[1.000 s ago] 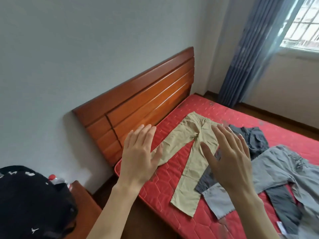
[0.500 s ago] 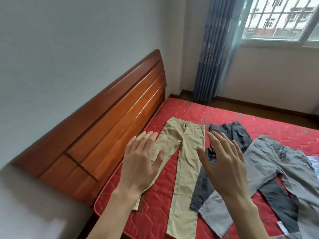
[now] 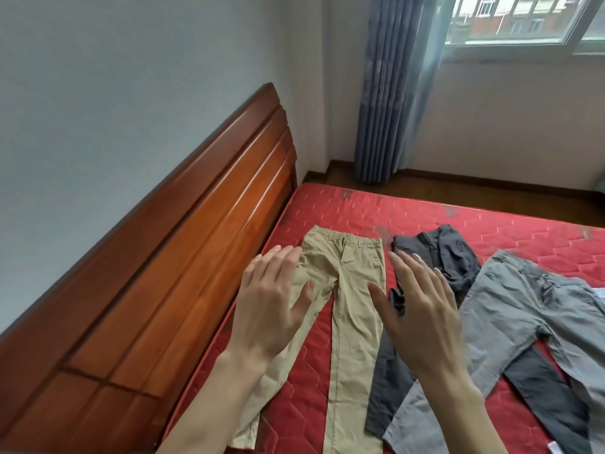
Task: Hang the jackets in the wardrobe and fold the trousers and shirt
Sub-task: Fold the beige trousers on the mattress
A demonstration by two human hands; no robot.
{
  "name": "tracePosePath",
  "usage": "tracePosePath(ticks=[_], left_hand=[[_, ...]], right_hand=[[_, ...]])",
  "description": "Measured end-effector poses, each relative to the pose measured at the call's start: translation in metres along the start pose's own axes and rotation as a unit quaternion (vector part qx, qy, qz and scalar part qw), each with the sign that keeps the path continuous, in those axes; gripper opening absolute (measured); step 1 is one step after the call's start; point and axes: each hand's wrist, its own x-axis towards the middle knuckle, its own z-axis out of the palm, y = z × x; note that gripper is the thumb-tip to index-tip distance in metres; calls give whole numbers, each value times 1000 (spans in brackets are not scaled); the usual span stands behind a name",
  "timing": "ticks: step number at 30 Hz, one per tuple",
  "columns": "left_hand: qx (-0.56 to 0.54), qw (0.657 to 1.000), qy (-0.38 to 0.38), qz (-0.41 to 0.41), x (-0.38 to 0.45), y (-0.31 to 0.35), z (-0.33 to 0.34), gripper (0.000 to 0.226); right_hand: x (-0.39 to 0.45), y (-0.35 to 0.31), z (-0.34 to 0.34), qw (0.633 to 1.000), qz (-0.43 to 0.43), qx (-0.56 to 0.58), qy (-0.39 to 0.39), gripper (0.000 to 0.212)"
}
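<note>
Left hand: the left hand [image 3: 270,309] is raised over the bed, palm down, fingers straight and together, thumb out; it holds nothing, and whether it touches cloth cannot be told
Right hand: the right hand [image 3: 425,309] is held the same way beside it, flat and spread, gripping nothing; it hangs over the gap between two pairs of trousers
Khaki trousers: the khaki trousers [image 3: 353,322] lie flat between the hands, waistband away from the person, legs parted in a narrow V; smooth light cotton by the look, creased at the crotch
Dark trousers: the dark grey trousers [image 3: 445,253] lie just beside them, bunched at the waist, one leg partly under the next pair
Light grey trousers: the light grey trousers [image 3: 510,309] overlap the dark pair; a softer, rumpled weave
Mattress: the red mattress [image 3: 409,214] is quilted in hexagons, slightly slick in appearance
Headboard: the wooden headboard [image 3: 183,257] is glossy, ridged in long slats
Curtain: the blue curtain [image 3: 393,93] hangs in the far corner in pleats
Risk: likely the parted legs fold unevenly unless laid together first; the overlapped greys may drag each other when one is lifted; cloth may slide on the quilting
</note>
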Motion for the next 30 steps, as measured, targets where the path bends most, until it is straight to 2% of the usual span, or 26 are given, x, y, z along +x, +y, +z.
tracePosePath(ticks=[7, 11, 18, 24, 30], left_hand=[[-30, 999, -28, 13, 64, -52, 53, 59], [-58, 997, -37, 24, 103, -88, 107, 57], [-124, 992, -22, -18, 154, -123, 203, 56], [-85, 994, -63, 10, 196, -150, 290, 52], [-59, 993, -98, 39, 226, -176, 413, 51]], right_hand=[[57, 7, 51, 998, 53, -40, -9, 67], [92, 21, 97, 994, 86, -69, -15, 60], [137, 69, 171, 984, 145, -89, -52, 72], [168, 124, 246, 981, 174, -76, -32, 65], [198, 197, 353, 979, 179, -76, -62, 64]])
